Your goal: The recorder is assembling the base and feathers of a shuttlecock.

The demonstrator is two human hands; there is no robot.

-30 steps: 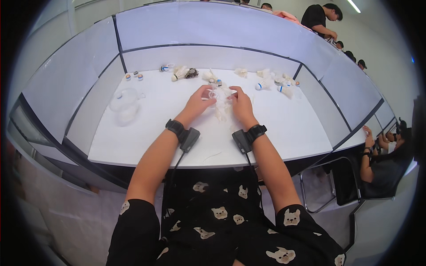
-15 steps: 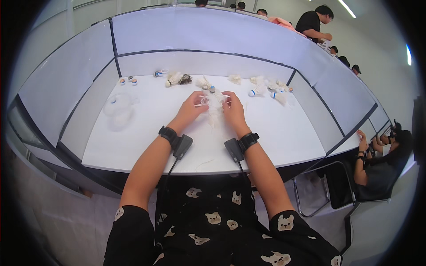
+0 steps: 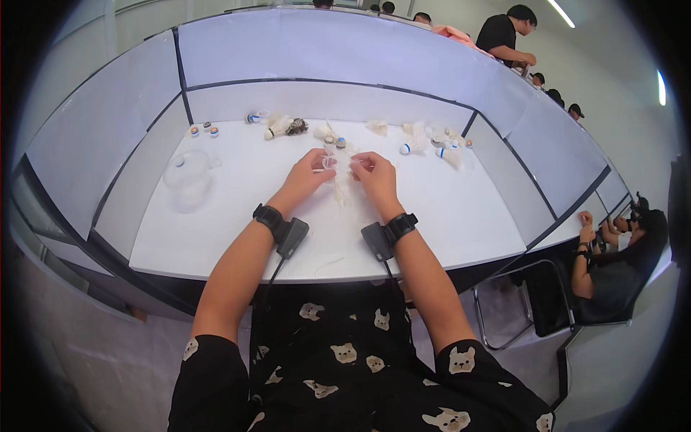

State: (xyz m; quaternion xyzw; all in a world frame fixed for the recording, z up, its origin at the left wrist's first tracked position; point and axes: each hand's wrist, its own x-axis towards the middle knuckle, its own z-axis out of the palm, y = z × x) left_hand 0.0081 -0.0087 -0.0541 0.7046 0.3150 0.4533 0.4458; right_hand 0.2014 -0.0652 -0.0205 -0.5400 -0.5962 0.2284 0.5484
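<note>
Over the middle of the white table, my left hand (image 3: 308, 173) pinches a small clear plastic ring-like piece (image 3: 328, 163). Facing it at a short gap, my right hand (image 3: 376, 174) is closed in a pinch, with a whitish bit at the fingertips too small to name. Loose pale feathers (image 3: 340, 193) lie on the table below and between the hands. Just beyond the fingers are a worn shuttlecock (image 3: 325, 132) and a small round cork with a blue top (image 3: 341, 143).
More shuttlecocks (image 3: 448, 155) and feather pieces lie at the back right. A shuttlecock with dark feathers (image 3: 288, 128) is at the back. Several loose corks (image 3: 214, 132) and a clear plastic heap (image 3: 191, 176) sit at left. Low partitions (image 3: 324, 54) enclose the table; a person sits at right.
My right hand has moved a little left, closer to the left hand, and its fingers have come together. My left hand keeps the clear piece. The view shifts slightly.
</note>
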